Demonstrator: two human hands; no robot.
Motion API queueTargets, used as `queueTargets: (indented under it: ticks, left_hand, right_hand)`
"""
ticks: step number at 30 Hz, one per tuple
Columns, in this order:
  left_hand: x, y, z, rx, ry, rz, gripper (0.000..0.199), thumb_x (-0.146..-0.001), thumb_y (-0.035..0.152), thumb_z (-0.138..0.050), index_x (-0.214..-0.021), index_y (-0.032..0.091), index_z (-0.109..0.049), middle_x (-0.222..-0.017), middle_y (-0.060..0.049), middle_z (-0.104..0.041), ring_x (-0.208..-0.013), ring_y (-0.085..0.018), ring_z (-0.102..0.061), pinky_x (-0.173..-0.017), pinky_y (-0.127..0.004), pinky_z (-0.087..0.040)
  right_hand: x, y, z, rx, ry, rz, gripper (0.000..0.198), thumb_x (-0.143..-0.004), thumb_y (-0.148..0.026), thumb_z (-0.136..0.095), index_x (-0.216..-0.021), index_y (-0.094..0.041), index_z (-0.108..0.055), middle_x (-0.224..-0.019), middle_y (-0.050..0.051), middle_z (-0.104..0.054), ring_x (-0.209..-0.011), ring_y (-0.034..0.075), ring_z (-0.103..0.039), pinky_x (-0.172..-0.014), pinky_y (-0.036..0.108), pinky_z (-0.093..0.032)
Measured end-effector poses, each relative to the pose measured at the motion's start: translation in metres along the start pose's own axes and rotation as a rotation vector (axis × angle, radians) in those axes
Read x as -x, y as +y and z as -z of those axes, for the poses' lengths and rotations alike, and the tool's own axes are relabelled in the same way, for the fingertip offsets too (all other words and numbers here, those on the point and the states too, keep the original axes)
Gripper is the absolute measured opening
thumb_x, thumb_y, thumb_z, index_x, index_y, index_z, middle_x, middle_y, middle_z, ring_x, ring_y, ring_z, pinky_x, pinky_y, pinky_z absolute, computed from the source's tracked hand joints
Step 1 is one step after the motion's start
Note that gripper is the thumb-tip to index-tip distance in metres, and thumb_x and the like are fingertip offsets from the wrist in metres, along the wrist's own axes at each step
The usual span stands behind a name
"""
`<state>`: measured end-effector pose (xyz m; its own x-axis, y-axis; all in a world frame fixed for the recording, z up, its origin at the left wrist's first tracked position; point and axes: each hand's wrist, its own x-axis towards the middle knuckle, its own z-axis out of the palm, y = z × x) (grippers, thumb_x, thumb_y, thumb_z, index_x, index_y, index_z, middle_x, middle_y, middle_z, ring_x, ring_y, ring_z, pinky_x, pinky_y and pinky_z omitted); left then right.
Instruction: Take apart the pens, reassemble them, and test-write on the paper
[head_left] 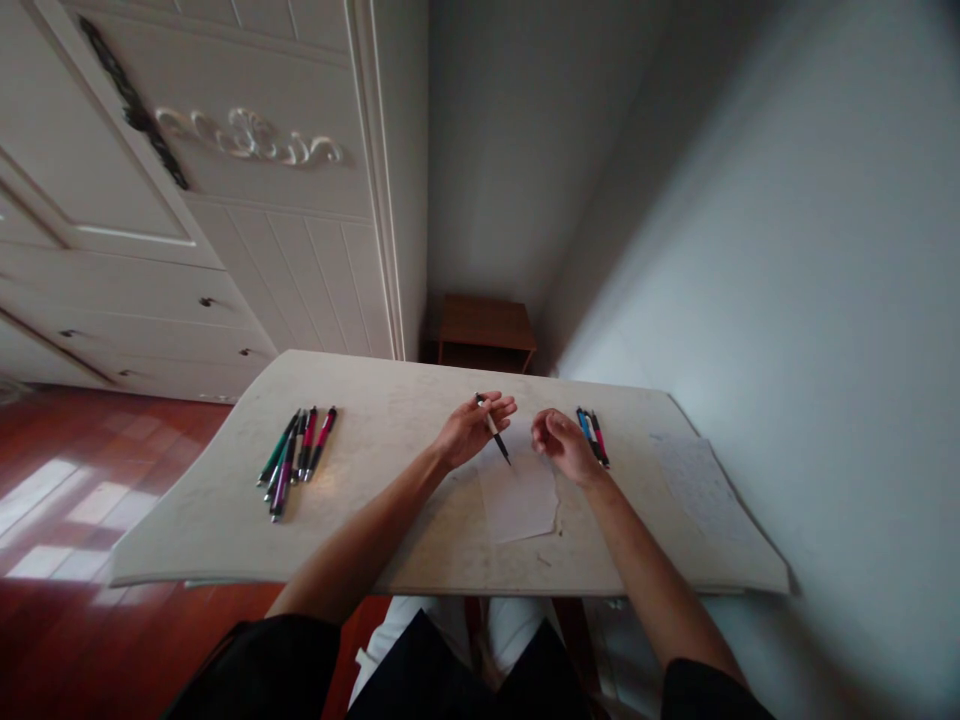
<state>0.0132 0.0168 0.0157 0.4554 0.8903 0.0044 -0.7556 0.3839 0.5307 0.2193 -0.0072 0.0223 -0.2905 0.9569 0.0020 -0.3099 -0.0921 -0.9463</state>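
In my left hand (pixel 474 428), palm turned up, a slim black-and-white pen (pixel 492 425) is gripped near its upper part. Its dark tapered end points down over a sheet of white paper (pixel 521 500) on the table. My right hand (pixel 561 445) is held just right of the pen, apart from it, with the fingers curled in. Whether anything small is inside those fingers is hidden. Just beyond the right hand lie a few pens (pixel 592 432), blue, dark and pink, partly covered by it.
Several green, purple, black and red pens (pixel 289 465) lie on the left of the white table (pixel 405 400). A written sheet (pixel 705 485) lies at its right edge, by the wall (pixel 847 330). Past the far edge stand a small wooden stand (pixel 486 322) and a white cabinet (pixel 300 260).
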Motion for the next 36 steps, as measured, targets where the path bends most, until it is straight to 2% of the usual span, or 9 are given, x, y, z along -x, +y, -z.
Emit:
queueTargets:
  ticks: [10,13,17,19,22,24,26,30,36]
  left_hand:
    - [0.004,-0.007,-0.009,-0.318,-0.009,-0.250,0.030,-0.078,0.034,-0.075,-0.100,0.015,-0.069,-0.116,-0.012,-0.068,-0.099,-0.020,-0.063,-0.087,-0.032,-0.048]
    - [0.005,-0.004,-0.008,-0.399,-0.001,-0.255,0.033,-0.081,0.037,-0.072,-0.105,0.015,-0.069,-0.110,-0.012,-0.068,-0.076,-0.014,-0.063,-0.067,-0.025,-0.049]
    - [0.004,-0.004,-0.003,-0.437,-0.050,-0.165,0.044,-0.085,0.046,-0.063,-0.114,0.013,-0.065,-0.081,-0.008,-0.068,-0.047,-0.008,-0.048,-0.045,-0.021,-0.037]
    - [0.001,-0.002,0.002,-0.461,-0.042,-0.192,0.049,-0.088,0.053,-0.055,-0.112,0.012,-0.066,-0.085,-0.010,-0.068,-0.057,-0.012,-0.055,-0.052,-0.024,-0.042]
    - [-0.003,0.005,0.013,-0.675,0.018,-0.321,0.048,-0.091,0.056,-0.048,-0.105,0.015,-0.069,-0.108,-0.013,-0.067,-0.097,-0.023,-0.062,-0.082,-0.033,-0.048]
    - [-0.005,0.013,0.023,-0.968,0.062,-0.394,0.036,-0.089,0.048,-0.055,-0.106,0.020,-0.069,-0.113,-0.011,-0.067,-0.110,-0.026,-0.057,-0.096,-0.040,-0.042]
    - [-0.005,0.021,0.034,-1.211,0.014,-0.444,0.028,-0.081,0.038,-0.066,-0.104,0.022,-0.071,-0.117,-0.011,-0.066,-0.120,-0.030,-0.052,-0.106,-0.046,-0.034]
    - [-0.004,0.031,0.049,-1.455,-0.124,-0.353,0.026,-0.072,0.027,-0.073,-0.098,0.024,-0.073,-0.120,-0.011,-0.066,-0.132,-0.034,-0.043,-0.111,-0.051,-0.025]
    - [-0.005,0.028,0.057,-1.476,-0.120,-0.347,0.023,-0.068,0.026,-0.075,-0.091,0.027,-0.074,-0.118,-0.008,-0.067,-0.131,-0.033,-0.044,-0.113,-0.050,-0.024]
  right_hand:
    - [-0.018,-0.003,-0.044,0.296,-0.077,0.113,0.025,-0.076,-0.027,-0.075,-0.097,-0.021,-0.063,-0.091,0.002,-0.065,-0.081,0.014,-0.060,-0.069,0.025,-0.047]
    - [-0.019,0.001,-0.054,0.270,-0.130,0.091,0.027,-0.075,-0.025,-0.076,-0.098,-0.022,-0.061,-0.089,0.001,-0.065,-0.078,0.014,-0.063,-0.070,0.028,-0.049]
    - [-0.020,0.005,-0.066,0.132,-0.099,0.019,0.023,-0.079,-0.027,-0.071,-0.096,-0.022,-0.058,-0.082,0.000,-0.066,-0.067,0.014,-0.064,-0.063,0.029,-0.050]
    - [-0.022,0.003,-0.068,0.008,-0.046,-0.011,0.023,-0.076,-0.022,-0.071,-0.095,-0.022,-0.059,-0.081,0.000,-0.065,-0.068,0.014,-0.062,-0.063,0.029,-0.049]
    - [-0.025,-0.003,-0.066,-0.219,-0.019,-0.012,0.020,-0.071,-0.017,-0.070,-0.086,-0.021,-0.059,-0.072,-0.002,-0.060,-0.061,0.012,-0.055,-0.058,0.027,-0.044]
    - [-0.024,-0.009,-0.063,-0.364,-0.046,-0.015,0.011,-0.077,-0.028,-0.066,-0.082,-0.021,-0.058,-0.064,-0.003,-0.051,-0.055,0.011,-0.047,-0.053,0.027,-0.040]
    - [-0.020,-0.014,-0.058,-0.457,-0.082,-0.042,0.027,-0.085,-0.047,-0.056,-0.078,-0.021,-0.056,-0.060,-0.003,-0.043,-0.051,0.012,-0.041,-0.050,0.028,-0.037]
    - [-0.012,-0.014,-0.049,-0.476,-0.095,-0.049,0.046,-0.087,-0.062,-0.043,-0.064,-0.023,-0.049,-0.056,-0.004,-0.029,-0.048,0.012,-0.032,-0.047,0.028,-0.034]
    - [-0.011,-0.004,-0.045,-0.459,-0.055,-0.023,0.050,-0.086,-0.066,-0.040,-0.062,-0.024,-0.049,-0.056,-0.004,-0.026,-0.048,0.014,-0.033,-0.049,0.030,-0.035]
